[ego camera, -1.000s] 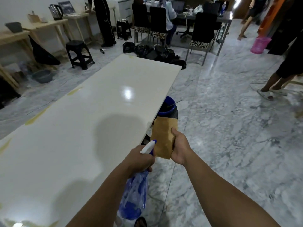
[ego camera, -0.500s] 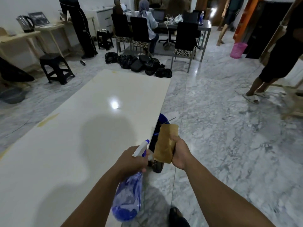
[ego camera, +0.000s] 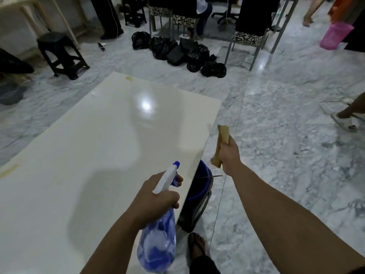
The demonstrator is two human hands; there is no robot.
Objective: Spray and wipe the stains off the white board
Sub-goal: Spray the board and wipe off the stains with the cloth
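- Two hands in my view, both loaded. My left hand [ego camera: 156,200] is wrapped around the neck of a spray bottle [ego camera: 158,244]; its fingers [ego camera: 173,196] are curled tight under the white trigger head, and the blue nozzle tip points forward over the board.
- The bottle body is translucent blue and hangs below the fist, over the near right edge of the white board [ego camera: 88,165].
- My right hand [ego camera: 230,155] is held off the board's right side, above the floor [ego camera: 286,135]. Its fingers are closed on a tan cloth [ego camera: 221,145], which is folded or rolled and stands roughly upright through the fist. The cloth is not touching the board.
- The board lies flat and runs away from me, glossy, with a bright light reflection near its far end.
- Yellowish stains visible: one [ego camera: 128,78] at the far edge, one [ego camera: 8,171] at the left edge nearer to me.
- A blue bucket [ego camera: 201,186] stands on the floor just beside the board's right edge, partly under it, between my two forearms.
- My sandalled foot [ego camera: 196,246] is on the marble floor next to the bucket.
- Beyond the board: black bags [ego camera: 177,50] heaped on the floor, a black stool [ego camera: 59,54] to the left, a pink basket [ego camera: 335,35] far right.
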